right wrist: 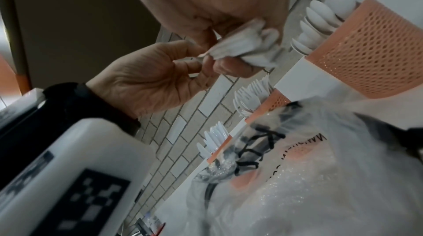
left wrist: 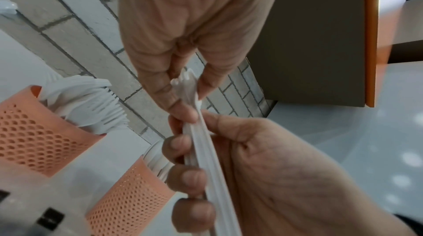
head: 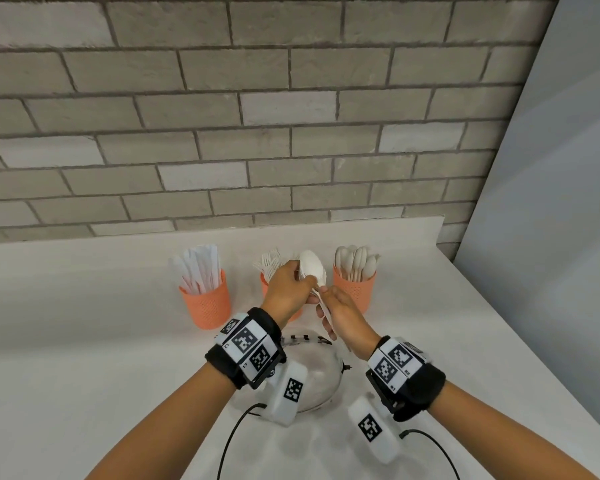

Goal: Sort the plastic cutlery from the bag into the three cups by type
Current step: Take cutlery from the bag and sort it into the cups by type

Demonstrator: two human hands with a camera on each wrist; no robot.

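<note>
**A:** What have your hands got right now?

**B:** Your left hand (head: 286, 289) is wrapped round the bowl end of a bunch of white plastic spoons (head: 313, 268), fingers curled and pinching where the bowls narrow to the stems. Your right hand (head: 343, 315) grips the handles of the same bunch, fingers folded over them, as the left wrist view shows. Both hands hold it in the air, above the table (head: 84, 323) and in front of the cups.

**A:** And where do the cups stand?

**B:** In a row near the table's far edge, along the brick wall (head: 257, 116). The left cup (head: 207, 304) holds knives (head: 201, 268). The middle cup (left wrist: 34, 140) holds forks (head: 272, 261); from the head view your left hand covers most of it. The right cup (head: 355, 289) holds spoons already, bowls up. All three are orange and perforated.

**A:** How near is your bunch to the right cup?

**B:** Just beside it, towards the middle cup, with the bowls of the bunch about level with those standing in the cup. They do not touch.

**A:** And the bag?

**B:** The clear plastic bag (head: 314, 372) lies on the table nearer you, between your two wrists, with black lettering on it. I cannot tell whether any cutlery is inside it.
</note>
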